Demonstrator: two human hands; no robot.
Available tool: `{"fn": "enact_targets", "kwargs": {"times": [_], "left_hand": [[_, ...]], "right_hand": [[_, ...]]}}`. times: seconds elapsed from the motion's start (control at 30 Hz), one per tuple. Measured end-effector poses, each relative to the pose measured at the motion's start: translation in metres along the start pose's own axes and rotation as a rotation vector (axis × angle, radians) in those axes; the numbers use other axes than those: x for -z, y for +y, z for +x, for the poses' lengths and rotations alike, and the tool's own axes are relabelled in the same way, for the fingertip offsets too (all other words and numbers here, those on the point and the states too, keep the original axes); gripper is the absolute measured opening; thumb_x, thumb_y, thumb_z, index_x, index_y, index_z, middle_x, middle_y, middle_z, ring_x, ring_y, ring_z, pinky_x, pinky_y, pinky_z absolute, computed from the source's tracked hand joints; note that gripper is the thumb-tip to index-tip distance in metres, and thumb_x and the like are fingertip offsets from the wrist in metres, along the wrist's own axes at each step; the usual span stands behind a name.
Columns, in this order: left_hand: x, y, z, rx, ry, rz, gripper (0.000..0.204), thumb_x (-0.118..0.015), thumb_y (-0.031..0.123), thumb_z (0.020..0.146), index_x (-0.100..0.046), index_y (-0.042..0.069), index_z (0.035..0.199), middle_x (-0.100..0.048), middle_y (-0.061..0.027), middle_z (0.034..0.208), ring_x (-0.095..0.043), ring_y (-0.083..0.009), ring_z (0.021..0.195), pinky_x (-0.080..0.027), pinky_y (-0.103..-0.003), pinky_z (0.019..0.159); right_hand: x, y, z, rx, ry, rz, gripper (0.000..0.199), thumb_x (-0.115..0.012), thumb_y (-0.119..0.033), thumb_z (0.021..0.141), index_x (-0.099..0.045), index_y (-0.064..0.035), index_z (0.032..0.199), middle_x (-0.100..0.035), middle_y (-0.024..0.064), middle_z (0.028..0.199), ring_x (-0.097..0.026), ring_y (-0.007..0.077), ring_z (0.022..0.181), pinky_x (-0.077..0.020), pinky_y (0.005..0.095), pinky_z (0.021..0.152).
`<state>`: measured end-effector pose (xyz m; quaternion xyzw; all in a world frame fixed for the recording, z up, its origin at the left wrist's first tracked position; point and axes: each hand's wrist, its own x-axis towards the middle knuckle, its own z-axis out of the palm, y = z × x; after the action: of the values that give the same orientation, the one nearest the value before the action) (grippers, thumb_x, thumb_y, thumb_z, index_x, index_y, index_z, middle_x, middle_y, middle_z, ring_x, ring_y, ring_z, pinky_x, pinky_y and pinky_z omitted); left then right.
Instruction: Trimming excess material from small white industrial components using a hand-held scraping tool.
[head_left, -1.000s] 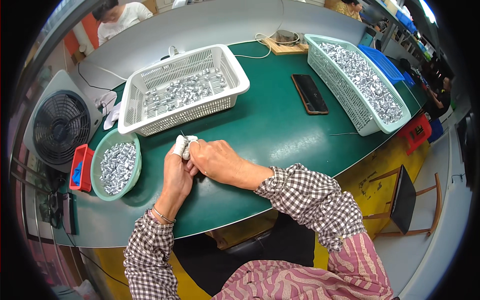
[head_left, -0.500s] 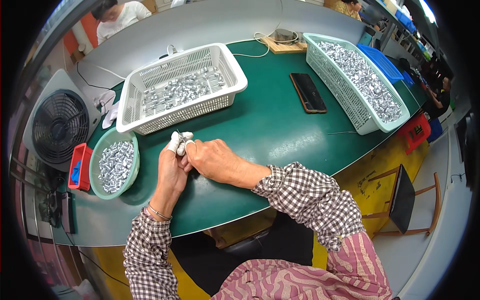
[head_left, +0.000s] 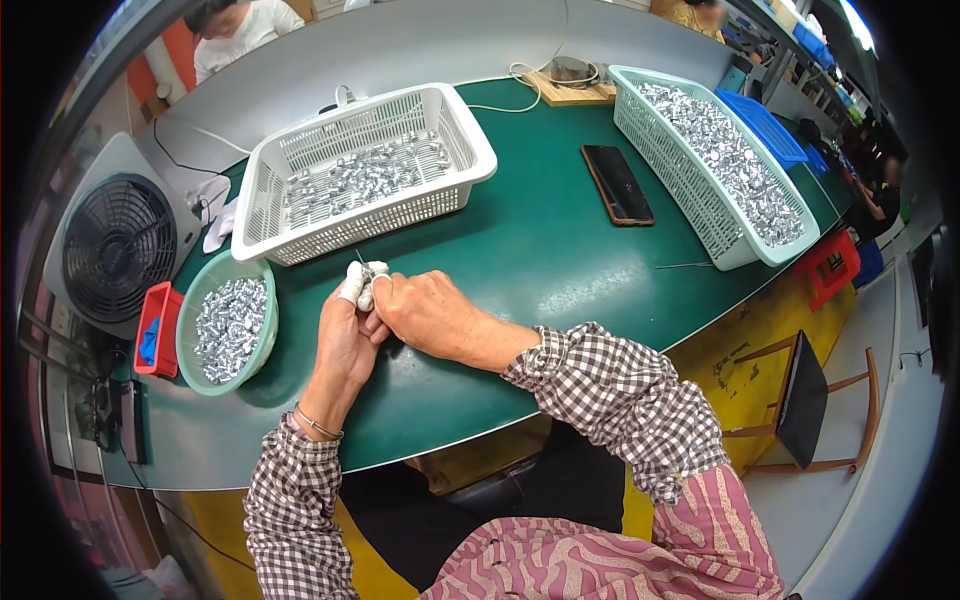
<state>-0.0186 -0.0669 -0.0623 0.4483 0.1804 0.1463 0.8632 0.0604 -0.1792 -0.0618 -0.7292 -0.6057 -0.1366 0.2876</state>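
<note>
My two hands meet over the green table, in front of the white basket. Fingers of my left hand (head_left: 343, 340), with white covers on the tips, are closed round a small silver metal part (head_left: 367, 272), mostly hidden. My right hand (head_left: 435, 315) is closed in a fist against them, its thumb and forefinger at the same spot. A thin metal rod (head_left: 361, 256) pokes up past the fingertips and seems to come from the right hand; its lower length is hidden. Left of my hands, a pale green bowl (head_left: 272, 330) holds many small silver parts.
A white basket (head_left: 380, 212) and a pale green basket (head_left: 660, 170) hold more silver parts. A phone (head_left: 617, 186), a thin rod (head_left: 685, 266) and a wooden board (head_left: 565, 95) lie on the table. A red bin (head_left: 158, 330) and a fan (head_left: 120, 250) stand left.
The thin rod's tip now stands higher above the fingertips, and the fingers have shifted slightly. Both hands stay together in nearly the same place.
</note>
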Motion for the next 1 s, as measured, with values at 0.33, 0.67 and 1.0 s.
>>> {"fn": "enact_targets", "kwargs": {"times": [0.33,0.67,1.0], "left_hand": [[-0.007,0.001,-0.002,0.03,0.014,-0.067,0.031,-0.042,0.029,0.095,-0.055,0.001,0.099,-0.04,0.006,0.063,-0.033,-0.0039,0.047,-0.026,-0.018,0.038],[0.0,0.002,0.0,-0.003,-0.01,-0.078,0.03,-0.042,0.027,0.095,-0.054,0.0,0.101,-0.04,0.0042,0.065,-0.034,-0.0058,0.049,-0.027,-0.02,0.041],[-0.002,0.004,0.0,0.028,-0.076,-0.058,0.032,-0.042,0.027,0.095,-0.053,0.0,0.105,-0.041,0.0054,0.066,-0.034,-0.0041,0.049,-0.028,-0.018,0.04]], "right_hand": [[-0.003,0.004,-0.001,0.03,0.019,0.037,0.016,-0.056,-0.012,0.076,-0.047,-0.0004,0.072,-0.057,0.0166,0.064,-0.061,0.0306,0.057,-0.0469,0.0393,0.045],[-0.001,0.002,-0.001,0.067,0.032,0.057,0.017,-0.053,-0.01,0.079,-0.043,-0.0017,0.07,-0.054,0.0129,0.062,-0.057,0.0288,0.054,-0.0444,0.0377,0.044],[-0.001,0.008,-0.001,0.057,0.073,0.102,0.016,-0.054,-0.01,0.079,-0.043,-0.0019,0.07,-0.054,0.0135,0.059,-0.057,0.0299,0.053,-0.0445,0.0386,0.045]]}}
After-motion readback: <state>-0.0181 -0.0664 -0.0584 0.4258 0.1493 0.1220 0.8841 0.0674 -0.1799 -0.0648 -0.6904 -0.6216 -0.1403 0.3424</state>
